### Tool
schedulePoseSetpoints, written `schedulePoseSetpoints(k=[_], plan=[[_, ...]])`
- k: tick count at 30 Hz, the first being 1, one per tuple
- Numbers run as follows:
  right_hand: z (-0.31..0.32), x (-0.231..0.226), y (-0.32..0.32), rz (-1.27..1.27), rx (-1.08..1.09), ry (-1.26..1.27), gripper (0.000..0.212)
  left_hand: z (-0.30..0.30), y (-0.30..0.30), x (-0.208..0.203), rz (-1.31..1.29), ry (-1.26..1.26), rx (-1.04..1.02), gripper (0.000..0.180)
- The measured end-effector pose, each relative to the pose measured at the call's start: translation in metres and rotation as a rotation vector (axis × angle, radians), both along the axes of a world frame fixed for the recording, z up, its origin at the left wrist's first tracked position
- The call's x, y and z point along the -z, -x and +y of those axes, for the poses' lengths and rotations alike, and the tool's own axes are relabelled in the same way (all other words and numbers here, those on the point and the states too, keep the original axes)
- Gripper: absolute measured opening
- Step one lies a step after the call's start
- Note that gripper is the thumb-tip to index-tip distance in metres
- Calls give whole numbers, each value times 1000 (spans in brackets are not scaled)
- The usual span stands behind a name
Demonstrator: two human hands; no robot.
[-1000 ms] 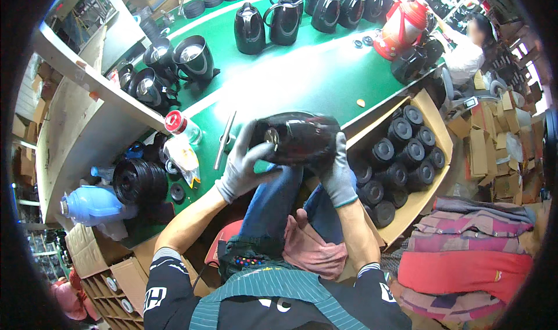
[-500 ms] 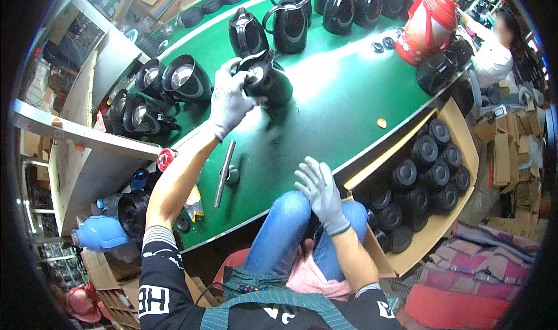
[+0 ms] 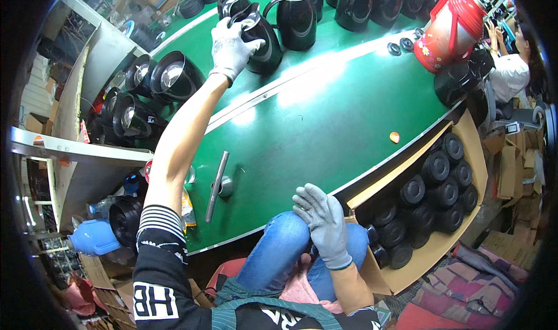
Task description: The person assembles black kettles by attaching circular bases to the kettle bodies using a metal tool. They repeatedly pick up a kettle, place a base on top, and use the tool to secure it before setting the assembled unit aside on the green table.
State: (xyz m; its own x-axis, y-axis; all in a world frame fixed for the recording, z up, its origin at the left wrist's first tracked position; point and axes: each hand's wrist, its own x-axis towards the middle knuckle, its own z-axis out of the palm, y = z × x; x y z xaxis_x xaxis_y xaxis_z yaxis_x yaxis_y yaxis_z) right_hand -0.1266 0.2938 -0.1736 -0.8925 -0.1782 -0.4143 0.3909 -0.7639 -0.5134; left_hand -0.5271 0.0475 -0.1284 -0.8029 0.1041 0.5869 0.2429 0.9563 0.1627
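My gloved left hand (image 3: 230, 50) reaches far over the green tabletop and grips a glossy black jug (image 3: 266, 52) at its handle side. This jug stands upright, apparently on the far strip of the table, with other jugs close by. One black jug (image 3: 231, 2) is just behind it, partly covered. Another black jug (image 3: 297, 23), its looped handle on the left, stands to its right. Above my knees hovers my gloved right hand (image 3: 325, 225), fingers stretched out and holding nothing.
Open-mouthed black jug bodies (image 3: 174, 77) lie at the left. A metal bar (image 3: 217, 186) is on the near table (image 3: 279, 155). At the right are a red flask (image 3: 450, 33) and a cardboard box (image 3: 474, 138) of round black parts (image 3: 437, 166). A person (image 3: 511, 68) sits beyond.
My left hand has moved away from me with the black jug, from the near tabletop to the row of jugs. My right hand stays over my lap, still open.
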Motion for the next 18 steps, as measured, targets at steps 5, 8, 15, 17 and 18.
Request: schedulePoseSetpoints(k=[5,8,15,17,18], plan=[[0,0,-2,63,-1,-25,68,-12,-8,-12,44,-50,48,74],[1,3,-4,61,1,-19,69,-56,-72,-22,99,141,9,70],[-7,6,-2,260,-64,-292,60,-147,-143,-12,-89,215,-262,42],[-9,3,1,255,-69,-328,53,-153,-143,-16,-119,157,-230,37],[-10,0,1,262,-90,-346,52,-153,-147,-21,-173,125,-236,34]])
